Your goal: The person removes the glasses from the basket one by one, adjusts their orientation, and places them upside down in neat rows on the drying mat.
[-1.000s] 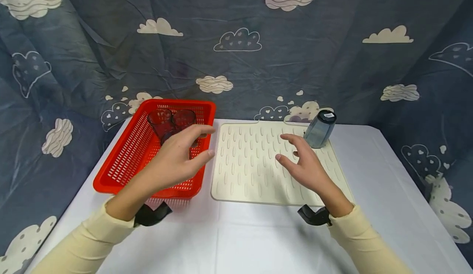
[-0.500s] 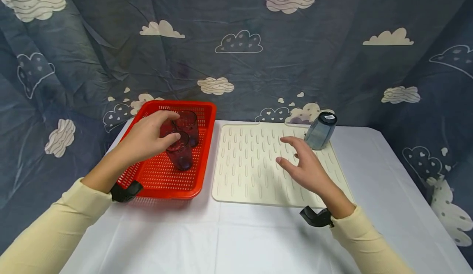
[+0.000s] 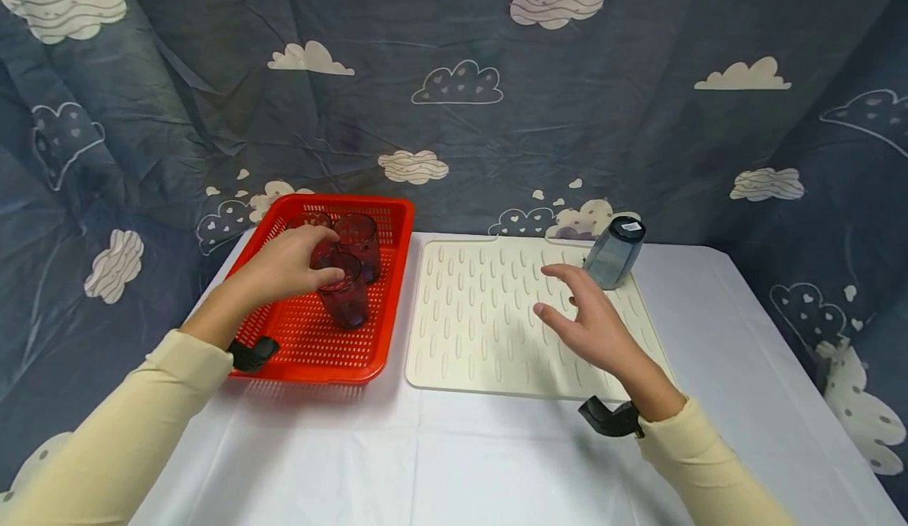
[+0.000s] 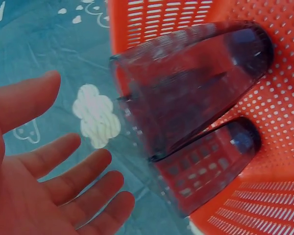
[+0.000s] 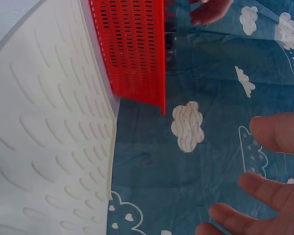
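My left hand (image 3: 287,266) hovers over the left side of a red plastic basket (image 3: 312,373), fingers spread and relaxed. Inside the basket stand a front drinking glass (image 3: 347,305), a back right glass (image 3: 359,242) and a back left glass (image 3: 312,217), partly hidden by the hand. The left wrist view shows a gap between the fingers (image 4: 90,171) and the rims of the glasses (image 4: 186,93). Above the cream ridged mat (image 3: 468,313), my right hand (image 3: 589,317) holds nothing, thumb and fingers apart. A smoky blue glass (image 3: 613,254) stands upside down behind it at the mat's back right corner.
A white cloth covers the table (image 3: 426,463). Directly behind the table hangs a dark blue curtain (image 3: 454,139) with cloud prints. The basket's right wall stands close to the mat's left edge.
My left hand has moved left from the basket's right side to over its left part, then slightly down toward the glasses, uncovering the front glass. The right hand has hardly moved.
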The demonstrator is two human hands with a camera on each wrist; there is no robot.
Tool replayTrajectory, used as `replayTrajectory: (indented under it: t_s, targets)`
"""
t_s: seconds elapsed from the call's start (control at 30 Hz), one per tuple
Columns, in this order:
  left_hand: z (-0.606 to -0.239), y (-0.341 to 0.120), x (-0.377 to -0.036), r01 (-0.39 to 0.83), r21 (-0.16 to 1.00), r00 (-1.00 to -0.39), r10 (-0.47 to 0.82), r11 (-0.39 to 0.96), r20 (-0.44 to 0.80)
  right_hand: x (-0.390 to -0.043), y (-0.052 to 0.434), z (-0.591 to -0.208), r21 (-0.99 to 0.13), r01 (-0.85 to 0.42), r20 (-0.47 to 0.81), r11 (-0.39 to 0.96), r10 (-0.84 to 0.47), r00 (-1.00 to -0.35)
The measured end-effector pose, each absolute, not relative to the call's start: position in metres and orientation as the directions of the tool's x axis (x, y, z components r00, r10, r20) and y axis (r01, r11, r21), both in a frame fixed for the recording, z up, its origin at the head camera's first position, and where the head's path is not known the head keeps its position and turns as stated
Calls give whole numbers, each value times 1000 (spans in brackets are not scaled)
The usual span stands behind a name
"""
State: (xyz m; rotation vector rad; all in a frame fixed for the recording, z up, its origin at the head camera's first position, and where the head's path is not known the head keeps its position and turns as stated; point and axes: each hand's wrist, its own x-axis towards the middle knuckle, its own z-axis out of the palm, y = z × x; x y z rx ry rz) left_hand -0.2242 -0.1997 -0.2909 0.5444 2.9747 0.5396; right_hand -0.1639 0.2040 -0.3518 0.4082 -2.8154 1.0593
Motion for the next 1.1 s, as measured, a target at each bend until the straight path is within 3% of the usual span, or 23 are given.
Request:
replayTrajectory:
  t_s: [0.43,1.1]
  targets:
    - [-316,-199,-233,241,357,-944,304,902,-131,-166,204,-363,-588,-300,212,751,-215,-953]
    - [-319,-192,-244,207,337,-925,296,919,-237,-165,203,-365,-572,-327,228,752,-237,-944]
